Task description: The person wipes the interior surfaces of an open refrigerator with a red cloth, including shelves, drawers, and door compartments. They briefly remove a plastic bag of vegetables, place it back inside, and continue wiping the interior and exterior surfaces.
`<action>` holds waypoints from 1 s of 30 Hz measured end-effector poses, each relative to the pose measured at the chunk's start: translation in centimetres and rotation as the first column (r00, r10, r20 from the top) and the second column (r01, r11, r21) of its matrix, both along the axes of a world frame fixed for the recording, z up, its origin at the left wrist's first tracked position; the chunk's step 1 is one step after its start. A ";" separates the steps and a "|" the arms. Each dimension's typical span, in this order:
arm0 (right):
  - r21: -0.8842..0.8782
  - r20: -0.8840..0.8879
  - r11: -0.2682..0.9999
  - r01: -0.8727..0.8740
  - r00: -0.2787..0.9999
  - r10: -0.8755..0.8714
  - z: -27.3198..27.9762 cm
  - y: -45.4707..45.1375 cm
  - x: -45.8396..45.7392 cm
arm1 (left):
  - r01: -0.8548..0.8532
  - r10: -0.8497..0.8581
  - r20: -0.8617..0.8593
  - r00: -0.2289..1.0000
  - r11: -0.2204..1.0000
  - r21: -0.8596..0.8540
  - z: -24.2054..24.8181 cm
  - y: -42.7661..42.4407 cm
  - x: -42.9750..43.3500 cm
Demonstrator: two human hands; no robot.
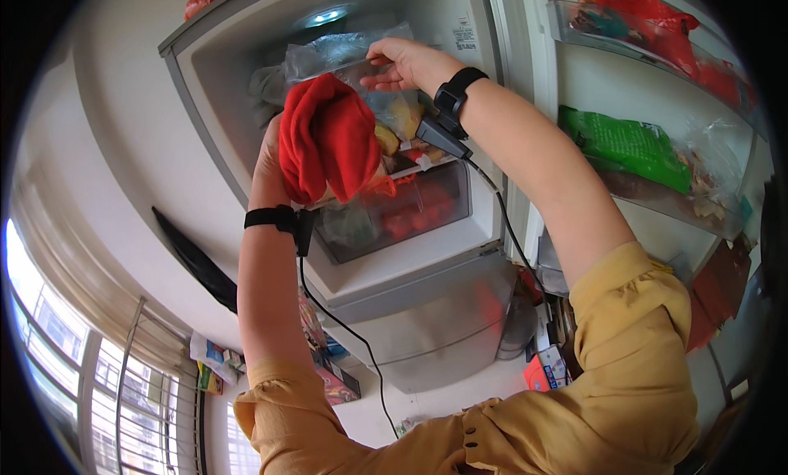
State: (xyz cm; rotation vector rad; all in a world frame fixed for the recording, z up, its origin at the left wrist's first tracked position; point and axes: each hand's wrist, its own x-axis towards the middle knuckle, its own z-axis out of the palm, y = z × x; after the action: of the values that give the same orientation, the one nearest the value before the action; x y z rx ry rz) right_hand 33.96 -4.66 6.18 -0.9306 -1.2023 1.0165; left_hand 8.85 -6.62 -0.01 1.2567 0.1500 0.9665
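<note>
Before me stands a refrigerator (400,327) with its upper compartment uncovered and a lamp lit at the top. My left hand (269,152) holds a bunched red cloth (329,139), which hides most of its fingers. At the upper shelf, my right hand (394,65) is beside a clear plastic bag (326,56); its fingers are slightly bent, and whether they touch the bag is unclear. Yellowish food pieces (386,140) lie below that hand. Under the shelf, a transparent drawer (425,213) contains red items and a pale bag.
The refrigerator's door (622,87) stands wide on the right, its racks holding a green package (628,148) and red bags (652,25). Black cables (508,222) hang from both wrist devices. Boxes (335,379) stand on the floor beside the refrigerator. A barred window is at left.
</note>
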 end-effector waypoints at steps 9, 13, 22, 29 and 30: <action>-0.105 0.114 0.990 0.096 0.990 -0.084 0.9 6.0 -1.6 | -0.074 0.072 -0.024 0.997 0.994 -0.079 -0.1 4.4 0.2; -0.049 0.211 0.995 0.082 0.975 -0.070 0.1 8.0 -2.5 | -0.158 0.160 -0.090 0.983 0.987 0.032 -0.2 5.2 -0.9; -0.006 0.202 0.999 0.050 0.978 -0.048 -0.5 10.6 -6.0 | -0.222 0.227 -0.035 0.973 0.968 0.113 -2.5 10.3 -2.2; 0.052 0.233 0.995 0.087 0.968 -0.097 -1.8 9.2 -7.6 | -0.382 0.383 0.005 0.924 0.920 0.085 -4.0 9.1 -2.8; 0.062 0.247 0.994 0.091 0.964 -0.103 -2.1 8.3 -7.5 | -0.384 0.384 0.016 0.923 0.920 0.082 -4.3 8.7 -2.9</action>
State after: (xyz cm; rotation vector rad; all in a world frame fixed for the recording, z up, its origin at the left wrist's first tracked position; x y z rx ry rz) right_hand 26.44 3.68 4.03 -1.0910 -1.3702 0.8036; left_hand 5.92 2.06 -4.36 1.3315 0.3705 1.3223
